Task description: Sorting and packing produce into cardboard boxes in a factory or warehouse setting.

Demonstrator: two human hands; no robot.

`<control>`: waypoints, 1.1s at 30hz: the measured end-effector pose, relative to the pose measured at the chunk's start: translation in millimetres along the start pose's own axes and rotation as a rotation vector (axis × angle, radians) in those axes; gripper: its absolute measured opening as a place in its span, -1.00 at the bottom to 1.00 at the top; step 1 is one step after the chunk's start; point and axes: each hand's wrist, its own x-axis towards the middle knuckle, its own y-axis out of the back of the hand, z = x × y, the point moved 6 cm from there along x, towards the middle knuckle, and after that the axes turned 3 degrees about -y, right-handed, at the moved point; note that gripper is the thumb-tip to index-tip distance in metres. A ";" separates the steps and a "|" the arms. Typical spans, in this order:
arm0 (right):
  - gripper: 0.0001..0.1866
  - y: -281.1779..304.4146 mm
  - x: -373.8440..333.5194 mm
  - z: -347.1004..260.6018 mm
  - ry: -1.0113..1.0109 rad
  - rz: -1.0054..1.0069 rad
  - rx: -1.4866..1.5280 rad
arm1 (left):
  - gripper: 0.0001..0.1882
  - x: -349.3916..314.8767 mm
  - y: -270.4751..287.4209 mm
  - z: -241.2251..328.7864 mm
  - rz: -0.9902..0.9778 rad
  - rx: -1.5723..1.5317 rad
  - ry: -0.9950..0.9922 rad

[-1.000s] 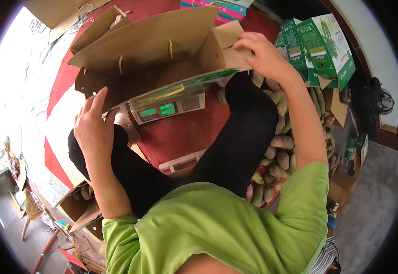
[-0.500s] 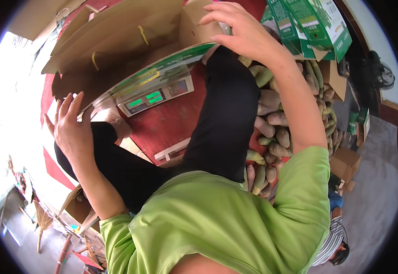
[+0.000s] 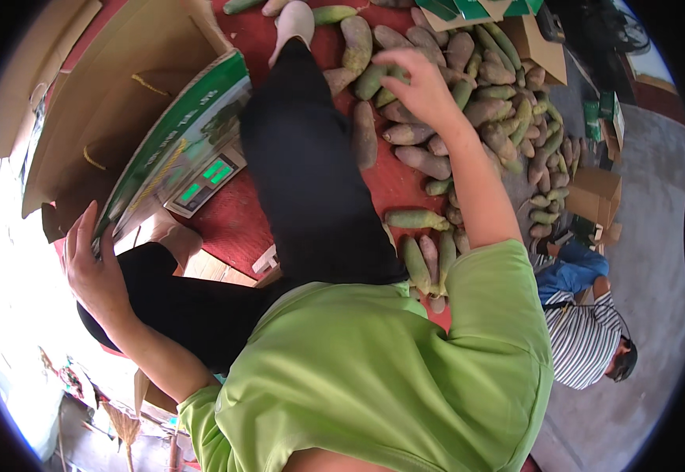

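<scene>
A large cardboard carton (image 3: 173,134) with a green printed outer side and yellow cord handles stands on its side of the mat, its top uncovered. My left hand (image 3: 95,271) is at its near corner, the panel edge between thumb and fingers. Beneath the carton a scale (image 3: 209,185) shows lit green digits. My right hand (image 3: 421,86) hovers over a pile of long root vegetables that look like radishes (image 3: 425,161), green and purplish-brown. Its thumb and fingers are apart with nothing between them, nearest to a green radish (image 3: 370,81).
My bent leg (image 3: 303,173) lies between scale and radishes on the red mat (image 3: 240,212). Farther right are an opened brown box (image 3: 594,194) and a crouching person in a striped shirt (image 3: 582,342). Green cartons (image 3: 476,11) stand at the far edge.
My right hand has left the carton's far right side and moved over the radishes. The view has turned right, bringing more of the pile and the other person into sight. The left hand stays by the carton corner.
</scene>
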 end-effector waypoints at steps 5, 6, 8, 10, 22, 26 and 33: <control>-0.78 -51.0 -121.0 112.7 -0.319 -0.116 -0.047 | -0.83 -7.6 -5.5 -25.4 -0.026 -0.094 0.028; -0.74 -66.8 -151.0 140.0 -0.433 -0.234 -0.103 | -0.84 -8.4 -5.3 -27.8 -0.028 -0.087 0.016; -0.71 -100.5 -216.3 181.1 -0.443 -0.521 -0.377 | -0.86 -4.9 -8.6 -28.7 -0.033 -0.052 -0.024; -0.75 -123.1 -285.9 207.9 -0.496 -0.531 -0.385 | -0.86 -1.5 -12.8 -28.1 -0.031 -0.058 -0.062; -0.52 -226.0 -429.8 190.9 -1.075 -0.468 0.028 | -0.89 1.5 -9.4 -25.2 -0.078 -0.173 0.011; -0.40 -236.6 -425.4 178.7 -1.194 -0.567 -0.124 | -0.73 -0.3 -1.2 -26.0 -0.069 -0.265 0.032; -0.18 -249.6 -441.7 199.7 -1.202 -0.606 -0.090 | -0.71 7.9 6.1 5.1 -0.092 -0.209 -0.039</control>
